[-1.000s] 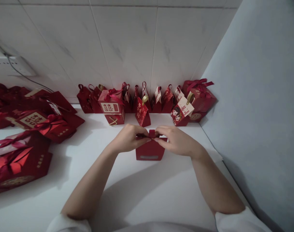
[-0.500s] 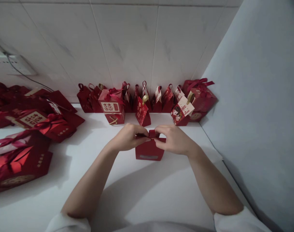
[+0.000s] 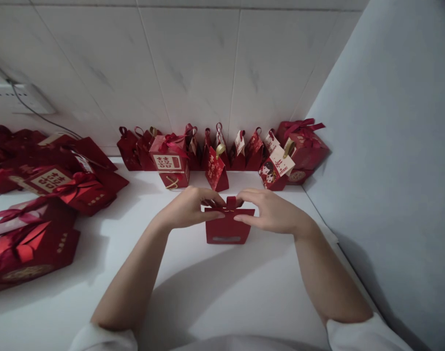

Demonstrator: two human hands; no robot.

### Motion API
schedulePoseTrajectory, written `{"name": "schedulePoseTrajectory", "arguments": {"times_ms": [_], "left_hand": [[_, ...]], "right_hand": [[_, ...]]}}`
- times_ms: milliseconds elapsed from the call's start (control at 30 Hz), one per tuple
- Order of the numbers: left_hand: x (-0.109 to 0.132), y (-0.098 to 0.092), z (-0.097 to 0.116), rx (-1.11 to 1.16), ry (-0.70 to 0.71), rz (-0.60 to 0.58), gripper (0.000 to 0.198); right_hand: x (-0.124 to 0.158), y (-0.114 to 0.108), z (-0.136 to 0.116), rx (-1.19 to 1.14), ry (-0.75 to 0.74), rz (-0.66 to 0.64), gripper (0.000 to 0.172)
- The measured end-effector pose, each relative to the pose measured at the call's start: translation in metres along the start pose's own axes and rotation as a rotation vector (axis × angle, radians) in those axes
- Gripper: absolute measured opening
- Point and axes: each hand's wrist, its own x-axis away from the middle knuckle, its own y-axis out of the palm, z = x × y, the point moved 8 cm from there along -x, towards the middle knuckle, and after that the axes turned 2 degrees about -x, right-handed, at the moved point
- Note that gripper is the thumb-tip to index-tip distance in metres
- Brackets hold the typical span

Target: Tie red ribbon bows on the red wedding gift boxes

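A small red gift box (image 3: 228, 229) stands upright on the white tabletop (image 3: 222, 282), a pale strip low on its near face. A dark red ribbon loop (image 3: 231, 203) sticks up from the middle of its top edge. My left hand (image 3: 190, 208) grips the top edge left of the loop, thumb on the near face and fingers behind. My right hand (image 3: 272, 209) does likewise on the right side, its thumb flat against the near face. The fingertips behind the box are partly hidden.
Along the tiled wall stands a row of red gift boxes, among them a double-happiness box (image 3: 170, 163), a gold-looped box (image 3: 217, 170) and a large ribboned box (image 3: 304, 148). More boxes (image 3: 32, 248) crowd the left. A pale wall (image 3: 383, 146) rises on the right.
My hands have moved slightly apart along the box's top edge, with the right hand shifting right. More of the top edge and the ribbon loop now shows.
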Motion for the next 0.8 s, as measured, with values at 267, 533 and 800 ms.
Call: {"name": "schedulePoseTrajectory", "arguments": {"times_ms": [267,533,800], "left_hand": [[-0.0026,0.0034,0.0042,-0.064,0.005,0.06,0.01],[-0.0034,0.0057,0.006,-0.056,0.024,0.044,0.011],[-0.0039,0.0072,0.0024,-0.041,-0.009,0.031,0.012]], "right_hand": [[-0.0047,0.0042,-0.0009,0.007,-0.024,0.023,0.004],[-0.0052,0.0088,-0.0058,0.058,-0.082,-0.011,0.005],[-0.004,0.0066,-0.0046,0.012,-0.054,-0.012,0.006]]}}
